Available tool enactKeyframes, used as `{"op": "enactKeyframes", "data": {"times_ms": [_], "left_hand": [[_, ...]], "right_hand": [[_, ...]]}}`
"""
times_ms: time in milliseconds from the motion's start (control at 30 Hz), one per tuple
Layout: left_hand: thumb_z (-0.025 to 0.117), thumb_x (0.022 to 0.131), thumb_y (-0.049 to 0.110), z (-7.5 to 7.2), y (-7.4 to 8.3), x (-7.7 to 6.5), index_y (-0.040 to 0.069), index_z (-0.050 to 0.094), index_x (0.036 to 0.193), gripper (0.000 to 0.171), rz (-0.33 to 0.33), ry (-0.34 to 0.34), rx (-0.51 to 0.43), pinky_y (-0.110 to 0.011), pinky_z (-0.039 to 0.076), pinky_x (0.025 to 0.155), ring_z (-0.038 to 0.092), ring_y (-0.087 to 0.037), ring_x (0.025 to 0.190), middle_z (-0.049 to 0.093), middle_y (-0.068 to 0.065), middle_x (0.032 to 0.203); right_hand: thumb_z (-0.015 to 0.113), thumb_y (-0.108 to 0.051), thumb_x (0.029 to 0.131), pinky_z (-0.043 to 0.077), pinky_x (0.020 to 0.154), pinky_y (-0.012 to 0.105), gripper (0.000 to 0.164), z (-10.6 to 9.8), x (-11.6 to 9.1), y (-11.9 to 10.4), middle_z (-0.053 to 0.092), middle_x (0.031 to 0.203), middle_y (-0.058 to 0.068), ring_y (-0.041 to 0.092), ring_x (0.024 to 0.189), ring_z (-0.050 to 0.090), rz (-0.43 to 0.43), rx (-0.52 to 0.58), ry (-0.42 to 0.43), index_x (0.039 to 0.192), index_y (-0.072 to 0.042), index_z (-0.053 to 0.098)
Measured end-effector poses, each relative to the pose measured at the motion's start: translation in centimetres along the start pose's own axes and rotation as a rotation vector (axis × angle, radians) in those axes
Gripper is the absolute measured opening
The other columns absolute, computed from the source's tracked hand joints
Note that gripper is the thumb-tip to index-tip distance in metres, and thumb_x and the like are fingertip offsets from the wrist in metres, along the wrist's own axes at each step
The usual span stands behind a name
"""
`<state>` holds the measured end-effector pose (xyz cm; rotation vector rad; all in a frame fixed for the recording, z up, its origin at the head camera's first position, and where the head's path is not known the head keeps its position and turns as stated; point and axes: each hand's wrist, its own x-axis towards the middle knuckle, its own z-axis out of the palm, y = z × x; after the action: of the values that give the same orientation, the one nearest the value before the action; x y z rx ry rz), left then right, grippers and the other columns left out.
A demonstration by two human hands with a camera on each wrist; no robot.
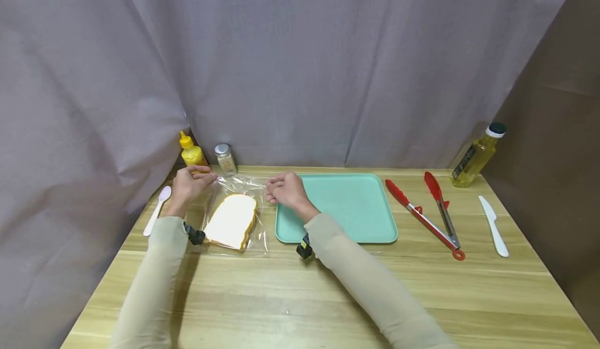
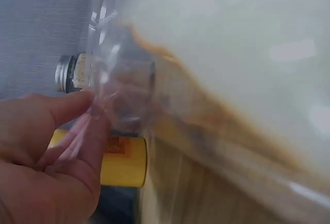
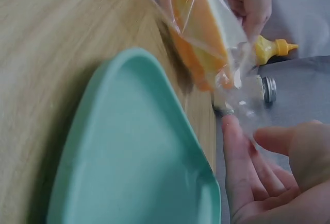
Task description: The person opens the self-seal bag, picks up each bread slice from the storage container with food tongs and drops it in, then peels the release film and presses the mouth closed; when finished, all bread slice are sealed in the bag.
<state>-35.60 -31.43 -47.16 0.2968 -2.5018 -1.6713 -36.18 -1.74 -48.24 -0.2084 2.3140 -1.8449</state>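
A clear plastic bag (image 1: 241, 184) holds slices of bread (image 1: 232, 220), white-faced with an orange-brown crust. My left hand (image 1: 186, 186) pinches the bag's far left corner between thumb and index finger, as the left wrist view shows. At the far right corner, my right hand (image 1: 288, 190) has thumb and index finger on the thin film, above the tray's left edge. Between the two hands the bag's top edge is stretched out. Seen from the right wrist, the bread (image 3: 198, 38) tilts inside the bag, next to the green tray (image 3: 136, 147).
Behind the left hand stand a yellow squeeze bottle (image 1: 194, 153) and a silver-capped jar (image 1: 226, 159). A white spoon (image 1: 158, 211) lies at the left. Rightward are red-tipped tongs (image 1: 428, 219), a white knife (image 1: 494, 226) and an oil bottle (image 1: 474, 159). Grey curtain (image 1: 290, 67) hangs behind the table.
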Motion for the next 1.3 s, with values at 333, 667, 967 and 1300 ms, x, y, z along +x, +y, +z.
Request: {"op": "enactKeyframes", "data": {"times_ms": [333,667,967,1300], "left_hand": [[0.071,0.105,0.024,-0.8,-0.6,-1.7,-0.01,0.057,0.141,0.052,-0.14,-0.164,0.097,-0.022,0.064,0.076,0.077,-0.006,0.078,0.082,-0.014,0.1],[0.075,0.1,0.014,-1.0,-1.1,-1.5,-0.014,0.068,0.119,0.034,-0.072,-0.07,0.145,-0.02,0.063,0.062,0.072,-0.002,0.061,0.078,0.003,0.075],[0.078,0.1,0.02,-1.0,-1.6,-0.7,-0.009,0.075,0.113,0.031,-0.078,-0.059,0.252,-0.017,0.058,0.057,0.067,0.0,0.059,0.076,0.008,0.069],[0.07,0.104,0.033,-1.6,0.0,-2.4,-0.004,0.078,0.114,0.039,0.017,-0.041,0.478,-0.035,0.061,0.074,0.075,-0.025,0.083,0.082,-0.011,0.091]], "right_hand": [[0.077,-0.004,0.097,0.069,0.074,0.035,0.058,0.6,-0.5,0.1,0.084,0.101,0.016,0.021,0.074,0.082,0.019,-0.049,0.005,0.15,0.008,0.055],[0.076,0.002,0.097,0.067,0.069,0.026,0.042,1.2,-0.2,0.3,0.082,0.112,0.023,0.02,0.076,0.082,-0.003,-0.07,0.014,0.137,0.01,0.065],[0.074,0.003,0.098,0.069,0.079,0.033,0.041,1.5,-0.5,0.1,0.081,0.114,0.023,0.03,0.089,0.083,0.03,-0.034,0.026,0.138,0.009,0.066],[0.069,-0.002,0.102,0.068,0.079,0.032,0.039,0.0,-0.6,0.5,0.081,0.117,0.02,0.031,0.095,0.083,-0.048,-0.119,-0.009,0.14,0.004,0.066]]}}
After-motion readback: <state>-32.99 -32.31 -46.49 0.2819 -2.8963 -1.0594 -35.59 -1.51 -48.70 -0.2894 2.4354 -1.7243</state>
